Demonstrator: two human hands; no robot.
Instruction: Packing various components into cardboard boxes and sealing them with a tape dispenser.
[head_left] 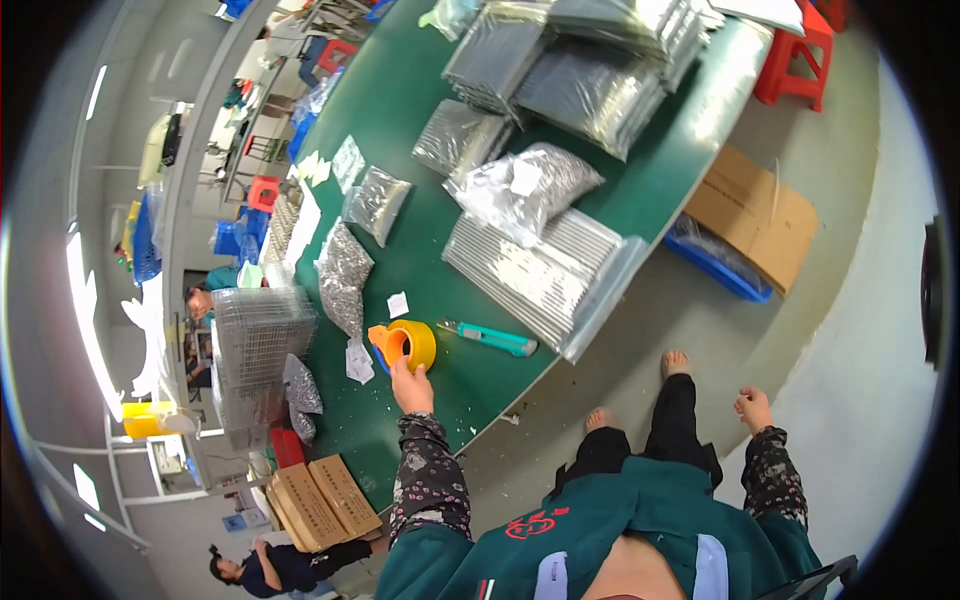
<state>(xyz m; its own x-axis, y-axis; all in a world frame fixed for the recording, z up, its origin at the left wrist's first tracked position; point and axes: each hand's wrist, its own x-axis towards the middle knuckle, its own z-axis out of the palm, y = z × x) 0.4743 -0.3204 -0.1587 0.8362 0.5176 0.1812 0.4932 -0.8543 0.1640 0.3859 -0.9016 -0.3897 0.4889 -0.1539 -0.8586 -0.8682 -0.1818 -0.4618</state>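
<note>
My left hand (412,388) grips the near edge of a yellow tape roll (421,342) on the green table, with thumb and fingers closed on it. An orange and blue piece, apparently a tape dispenser, shows at the roll's left side. Just right of the roll lies a teal utility knife (490,337). Small white paper slips (398,304) lie close by. My right hand (753,408) hangs beside my right leg, away from the table, its fingers curled in with nothing visible in them.
On the green table (400,50) are a bag of grey rods (530,275), bags of small parts (343,275) and stacked plastic-wrapped packs (590,95). Wire baskets (262,335) stand at the left. Cartons (318,503), a blue tray (720,262) and a red stool (800,65) surround it. Other people are at left.
</note>
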